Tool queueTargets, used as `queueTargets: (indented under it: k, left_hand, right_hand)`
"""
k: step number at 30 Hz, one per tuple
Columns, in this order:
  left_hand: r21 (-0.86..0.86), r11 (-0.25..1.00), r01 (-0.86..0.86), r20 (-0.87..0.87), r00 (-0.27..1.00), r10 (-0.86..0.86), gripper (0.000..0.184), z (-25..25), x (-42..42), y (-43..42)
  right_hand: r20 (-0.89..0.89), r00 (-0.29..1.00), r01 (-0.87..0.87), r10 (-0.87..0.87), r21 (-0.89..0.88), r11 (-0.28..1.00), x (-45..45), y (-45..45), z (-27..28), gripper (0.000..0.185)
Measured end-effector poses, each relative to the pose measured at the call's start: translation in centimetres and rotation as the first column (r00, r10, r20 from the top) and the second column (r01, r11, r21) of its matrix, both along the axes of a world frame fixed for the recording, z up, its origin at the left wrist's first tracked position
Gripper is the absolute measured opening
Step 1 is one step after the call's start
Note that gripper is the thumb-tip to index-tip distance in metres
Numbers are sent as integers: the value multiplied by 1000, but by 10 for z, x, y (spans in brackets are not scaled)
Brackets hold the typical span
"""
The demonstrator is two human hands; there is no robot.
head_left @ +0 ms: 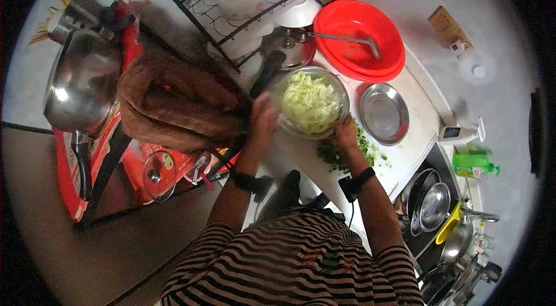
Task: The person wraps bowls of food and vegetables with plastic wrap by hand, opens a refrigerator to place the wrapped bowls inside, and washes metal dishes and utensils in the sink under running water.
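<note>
A round bowl point(282, 124) full of chopped pale green cabbage point(311, 101) is in front of me, over the counter. My right hand point(347, 133) grips its lower right rim. At the bowl's left side is my left hand point(265, 116), smeared by motion; whether its fingers touch the bowl I cannot make out. Chopped green herbs point(366, 148) lie on a white cutting board point(389, 171) below and beside my right hand. Just right of the bowl sits a shallow metal dish point(384, 115).
Red basins point(394, 33) with a ladle point(373, 48) stand behind the bowl, near a lidded pan point(289, 48) and a wire rack point(202, 16) of bowls. A brown cloth point(179, 100) and steel pot point(81, 86) are left. The sink point(452, 175) holds pans at right.
</note>
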State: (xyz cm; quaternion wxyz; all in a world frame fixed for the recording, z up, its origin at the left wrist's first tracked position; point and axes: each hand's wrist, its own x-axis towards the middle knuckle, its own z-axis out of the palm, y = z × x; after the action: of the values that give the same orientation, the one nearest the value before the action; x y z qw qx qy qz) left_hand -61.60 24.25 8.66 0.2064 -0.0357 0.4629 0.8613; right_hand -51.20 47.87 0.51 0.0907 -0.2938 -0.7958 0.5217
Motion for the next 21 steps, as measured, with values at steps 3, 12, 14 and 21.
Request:
queueTargets:
  k: [3, 12, 14, 21]
  left_hand:
    - [-211, 958, 194, -173, 957, -232, 59, 35, -6, 23]
    - [7, 899, 438, -107, 894, -435, 69, 64, -16, 98]
    - [36, 890, 455, -104, 887, -450, 67, 64, -26, 98]
    - [-144, 845, 516, -273, 800, -535, 55, 84, -26, 101]
  right_hand:
    - [192, 981, -11, 5, 30, 999, -10, -10, 31, 43]
    - [-171, 974, 162, -148, 70, 984, -7, -16, 58, 46]
    - [-157, 988, 23, 4, 166, 986, -4, -20, 100, 46]
    - [-280, 960, -31, -5, -124, 992, -9, 28, 62, 11]
